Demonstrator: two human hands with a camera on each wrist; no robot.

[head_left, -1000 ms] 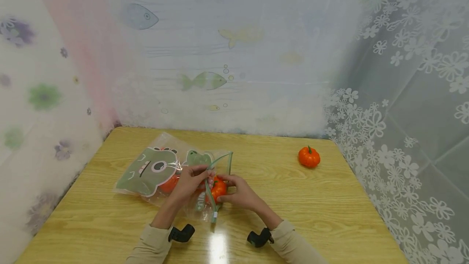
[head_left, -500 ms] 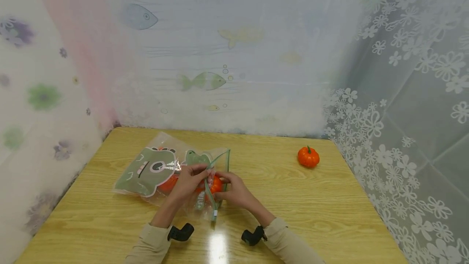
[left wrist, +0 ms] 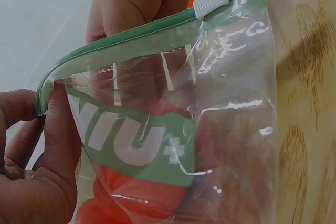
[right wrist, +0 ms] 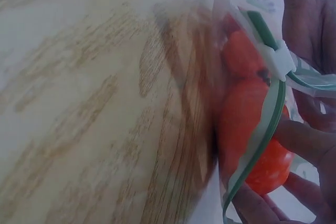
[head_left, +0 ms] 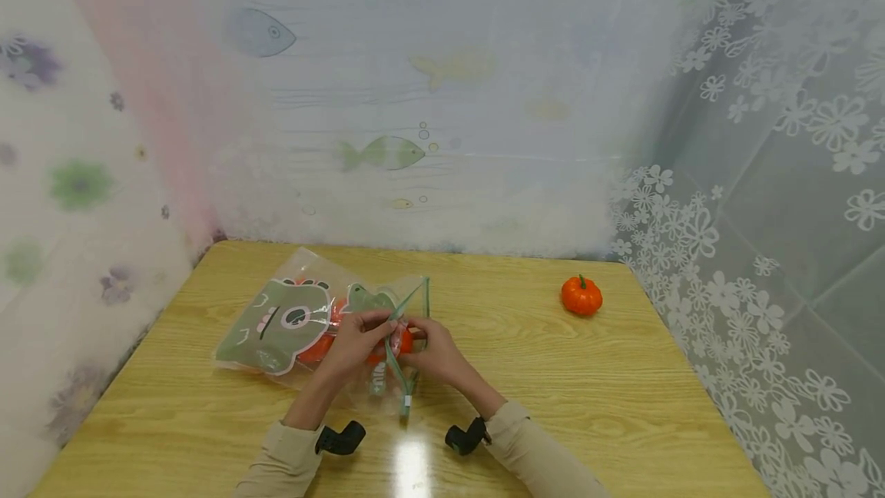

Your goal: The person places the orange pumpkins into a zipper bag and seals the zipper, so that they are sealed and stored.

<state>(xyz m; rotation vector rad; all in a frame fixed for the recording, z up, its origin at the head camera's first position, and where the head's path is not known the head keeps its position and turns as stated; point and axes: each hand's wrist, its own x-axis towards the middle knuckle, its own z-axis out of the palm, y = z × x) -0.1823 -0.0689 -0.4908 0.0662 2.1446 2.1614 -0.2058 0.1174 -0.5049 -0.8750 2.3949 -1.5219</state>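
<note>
A clear zip bag (head_left: pixel 297 325) with green cartoon prints and a white slider (left wrist: pixel 210 2) lies on the table, orange-red pumpkins inside it. My left hand (head_left: pixel 358 344) pinches the green zip edge of its mouth between thumb and fingers. At the open mouth my right hand (head_left: pixel 437 352) holds an orange pumpkin (right wrist: pixel 254 135) by its side, the pumpkin partly within the bag. In the left wrist view the right fingers show behind the clear film.
Another orange pumpkin (head_left: pixel 581 296) with a green stem sits at the back right of the wooden table (head_left: pixel 553 375). Printed curtains hang behind the table and at both sides.
My right hand has moved left with the pumpkin, which is further inside the bag's mouth. My left hand keeps its pinch on the zip edge.
</note>
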